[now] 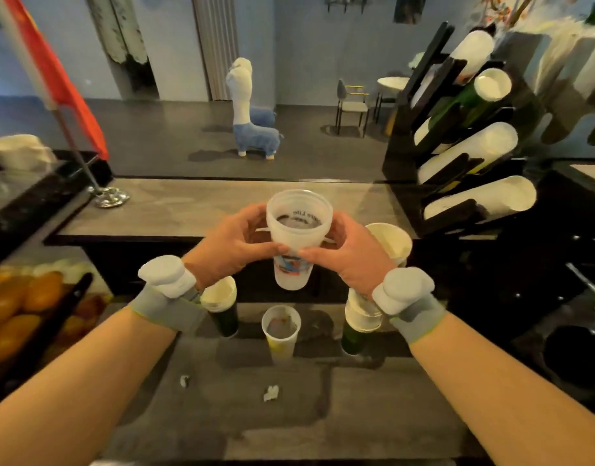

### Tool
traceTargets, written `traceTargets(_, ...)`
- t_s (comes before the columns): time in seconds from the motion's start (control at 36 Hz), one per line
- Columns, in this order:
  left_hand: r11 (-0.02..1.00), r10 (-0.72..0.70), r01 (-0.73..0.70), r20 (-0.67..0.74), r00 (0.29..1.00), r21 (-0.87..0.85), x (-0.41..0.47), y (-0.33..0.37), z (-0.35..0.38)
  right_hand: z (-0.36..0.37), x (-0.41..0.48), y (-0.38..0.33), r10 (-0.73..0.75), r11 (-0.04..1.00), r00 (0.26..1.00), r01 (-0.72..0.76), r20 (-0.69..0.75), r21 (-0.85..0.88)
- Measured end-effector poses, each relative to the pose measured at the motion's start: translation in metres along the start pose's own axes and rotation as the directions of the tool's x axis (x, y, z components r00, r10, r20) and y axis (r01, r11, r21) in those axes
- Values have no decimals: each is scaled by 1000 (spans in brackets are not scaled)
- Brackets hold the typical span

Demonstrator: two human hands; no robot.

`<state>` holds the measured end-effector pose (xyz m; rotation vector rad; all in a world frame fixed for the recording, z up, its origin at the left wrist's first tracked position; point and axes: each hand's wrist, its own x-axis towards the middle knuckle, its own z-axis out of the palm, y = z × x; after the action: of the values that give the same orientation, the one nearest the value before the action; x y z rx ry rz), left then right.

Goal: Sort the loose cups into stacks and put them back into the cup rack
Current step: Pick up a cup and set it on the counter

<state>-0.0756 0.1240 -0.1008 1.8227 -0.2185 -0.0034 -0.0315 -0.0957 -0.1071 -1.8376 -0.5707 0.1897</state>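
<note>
Now both hands, left [234,243] and right [351,255], clasp the upright cup [298,237], with the rack [457,146] up to the right, nearer the right hand.

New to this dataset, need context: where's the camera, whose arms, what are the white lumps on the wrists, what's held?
No robot: a person works bare-handed. The one picture comes from a wide-angle camera on their head, looking forward and down, so the arms enter from below. The left hand and right hand together grip a translucent plastic cup above the counter. The white lumps sit on grey wristbands; their purpose is not visible. On the counter stand a left green stack, a clear cup and a right green stack. The black cup rack at right holds slanted cup stacks.
</note>
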Motion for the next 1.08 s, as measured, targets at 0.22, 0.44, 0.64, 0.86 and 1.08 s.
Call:
traceTargets(0.22,983,-163,167,-66,984,74,-59,-84,-11,81,-20,54,103,994,991,-101,90,-28)
traceTargets(0.44,950,-312,313,-76,947,-5,-118,-164,-10,149,-48,103,237,971,956,-237,174,-26)
traceTargets(0.64,898,-439,439,-61,896,-17,-137,-223,-20,200,-48,141,342,939,922,-328,182,-99)
traceTargets(0.86,879,-476,475,-42,878,-35,-135,-262,-25,230,-39,170,416,908,894,-400,168,-121)
traceTargets(1.08,853,-521,522,-63,851,-2,-125,-294,-35,251,-24,192,499,862,858,-478,120,-169)
